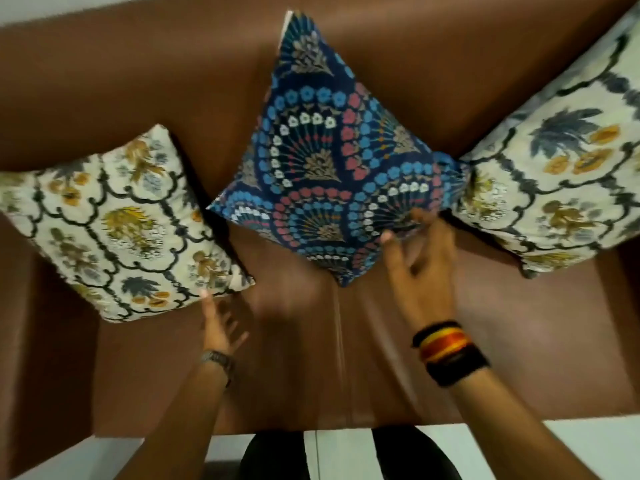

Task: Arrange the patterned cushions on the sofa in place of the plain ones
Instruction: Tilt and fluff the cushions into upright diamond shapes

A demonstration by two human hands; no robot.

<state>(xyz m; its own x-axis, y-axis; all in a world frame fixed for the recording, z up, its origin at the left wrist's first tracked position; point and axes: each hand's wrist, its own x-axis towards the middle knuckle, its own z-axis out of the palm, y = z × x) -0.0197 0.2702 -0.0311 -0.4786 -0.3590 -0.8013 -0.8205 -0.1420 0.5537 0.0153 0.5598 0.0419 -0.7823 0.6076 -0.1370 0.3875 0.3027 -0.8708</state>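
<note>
Three patterned cushions lean against the backrest of a brown sofa (450, 81). A cream floral cushion (117, 230) stands at the left, a dark blue cushion (329, 161) with fan motifs stands on one corner in the middle, and a second cream floral cushion (561, 174) stands at the right. My right hand (420, 265) reaches to the blue cushion's lower right edge, fingertips touching the fabric, fingers spread. My left hand (218, 323) hovers open just below the left cushion's lower corner, one fingertip at its edge. No plain cushion is in view.
The brown seat (294, 358) stretches in front of the cushions, with a seam down its middle. The sofa's left armrest (45, 341) rises at the left. A pale floor (346, 452) lies below the front edge, with my dark-clothed legs against it.
</note>
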